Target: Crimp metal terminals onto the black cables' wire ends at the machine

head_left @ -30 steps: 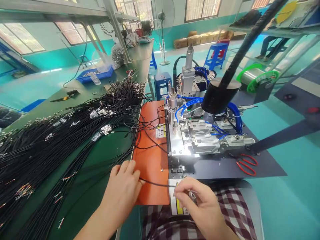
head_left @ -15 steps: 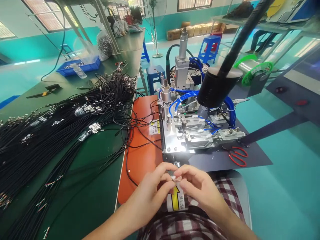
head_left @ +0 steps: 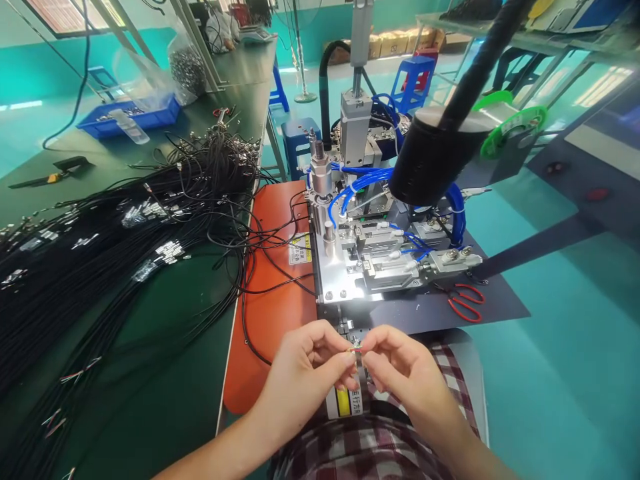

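Both hands moved closer: left hand and right hand pinch thin black wire's tip; yellow-arrow label at 6 o'clock, text unreadable.

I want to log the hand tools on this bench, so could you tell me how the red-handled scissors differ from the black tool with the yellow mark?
The red-handled scissors lie right of the machine on a dark mat; the black tool lies far left on the green table. The scissors show two open red loops, while the black tool looks long and closed. Both lie flat, away from the left hand and right hand.
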Action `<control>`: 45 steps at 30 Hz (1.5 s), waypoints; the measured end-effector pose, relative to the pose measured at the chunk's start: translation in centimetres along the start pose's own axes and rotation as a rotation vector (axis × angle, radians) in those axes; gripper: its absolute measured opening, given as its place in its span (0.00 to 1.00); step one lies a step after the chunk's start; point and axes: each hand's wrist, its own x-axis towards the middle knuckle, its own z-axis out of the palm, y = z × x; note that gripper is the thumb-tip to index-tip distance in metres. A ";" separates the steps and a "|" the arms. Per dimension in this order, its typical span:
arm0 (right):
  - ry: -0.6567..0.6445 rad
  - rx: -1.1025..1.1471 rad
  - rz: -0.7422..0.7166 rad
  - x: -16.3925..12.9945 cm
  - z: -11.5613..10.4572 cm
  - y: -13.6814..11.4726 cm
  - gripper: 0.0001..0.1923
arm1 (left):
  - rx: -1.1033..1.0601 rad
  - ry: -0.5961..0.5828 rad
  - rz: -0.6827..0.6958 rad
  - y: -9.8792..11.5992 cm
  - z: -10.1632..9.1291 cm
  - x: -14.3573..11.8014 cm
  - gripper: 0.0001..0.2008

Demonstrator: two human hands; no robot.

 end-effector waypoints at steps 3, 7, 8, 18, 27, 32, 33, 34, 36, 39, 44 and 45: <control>0.010 0.095 0.024 0.3 0.1 0.6 0.14 | -0.030 -0.009 0.013 0.0 0.3 0.0 0.10; -0.015 0.220 0.074 0.6 0.2 1.0 0.13 | -0.087 -0.005 0.052 -0.1 0.5 -0.1 0.11; -0.023 0.240 0.081 0.6 0.3 1.0 0.13 | -0.093 -0.003 0.054 -0.1 0.4 -0.1 0.11; -0.036 0.154 -0.001 0.6 0.0 1.9 0.12 | -0.228 -0.198 -0.056 -0.2 -0.5 -0.1 0.11; -0.041 0.045 -0.057 0.1 0.2 1.5 0.12 | -0.216 -0.233 -0.088 -0.4 -0.9 0.4 0.09; 0.009 0.050 0.004 0.2 0.4 1.6 0.14 | 0.114 0.100 0.293 -1.3 -0.3 -0.4 0.07; 0.003 0.056 0.002 0.3 0.3 1.8 0.13 | 0.145 0.124 0.320 -1.3 -0.2 -0.5 0.06; -0.003 0.060 -0.004 0.3 0.2 2.0 0.13 | 0.143 0.116 0.300 -1.2 -0.2 -0.6 0.06; -0.008 0.053 -0.018 0.3 0.0 2.2 0.13 | 0.065 0.031 0.166 -0.7 -0.3 -0.5 0.05; 0.009 0.020 -0.046 0.2 0.1 1.9 0.13 | -0.031 -0.083 -0.006 -0.1 -0.6 -0.2 0.09; 0.076 -0.043 -0.092 -0.2 0.9 1.7 0.15 | -0.070 -0.014 -0.051 -0.8 -0.5 0.1 0.11; 0.091 -0.056 -0.094 -0.3 0.9 1.9 0.15 | -0.083 0.010 -0.063 -0.9 -0.4 0.1 0.12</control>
